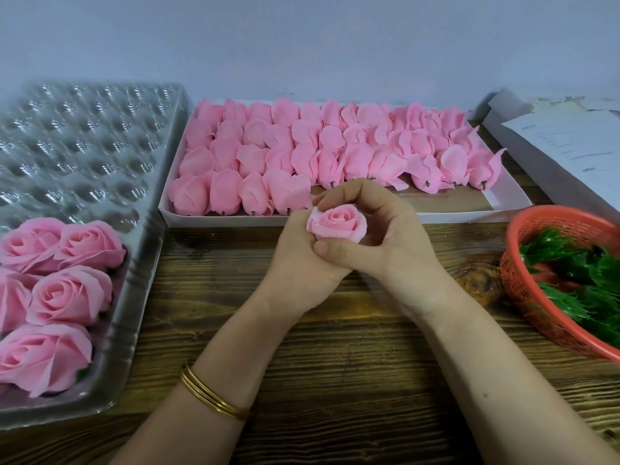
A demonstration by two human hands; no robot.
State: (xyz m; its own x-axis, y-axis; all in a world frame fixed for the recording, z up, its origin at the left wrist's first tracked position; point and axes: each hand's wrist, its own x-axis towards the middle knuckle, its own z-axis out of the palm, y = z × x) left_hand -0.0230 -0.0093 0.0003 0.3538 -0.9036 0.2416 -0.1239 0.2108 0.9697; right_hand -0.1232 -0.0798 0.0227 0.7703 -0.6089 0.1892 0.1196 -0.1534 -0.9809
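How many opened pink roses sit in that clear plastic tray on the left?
5 roses: two side by side at the back, one at the left edge, partly cut off, one beside it, one nearest. More may lie beyond the picture's edge.

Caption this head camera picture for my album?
Left hand and right hand cup a pink rose above a wooden table, near a box of rosebuds.
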